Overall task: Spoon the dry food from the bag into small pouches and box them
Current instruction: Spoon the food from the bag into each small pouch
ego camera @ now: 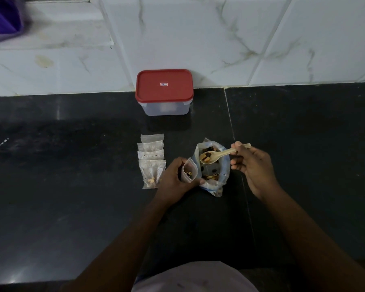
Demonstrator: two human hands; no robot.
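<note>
On the black counter stands an open clear bag (222,175) of mixed dry food. My right hand (253,166) pinches the handle of a pale spoon (217,155), whose bowl carries a load of food above the bag's mouth. Just left of the bag, my left hand (174,179) grips a small clear pouch (189,171), held open with a few pieces inside. Further left lies a row of small pouches (152,160), overlapping; the nearest one shows food at its bottom. A clear box with a red lid (164,85), closed, stands at the back against the wall.
White marble-look tiles (240,39) form the wall behind the counter. A purple object (2,17) shows at the top left corner. The counter's front edge runs along the bottom of the view, near my body.
</note>
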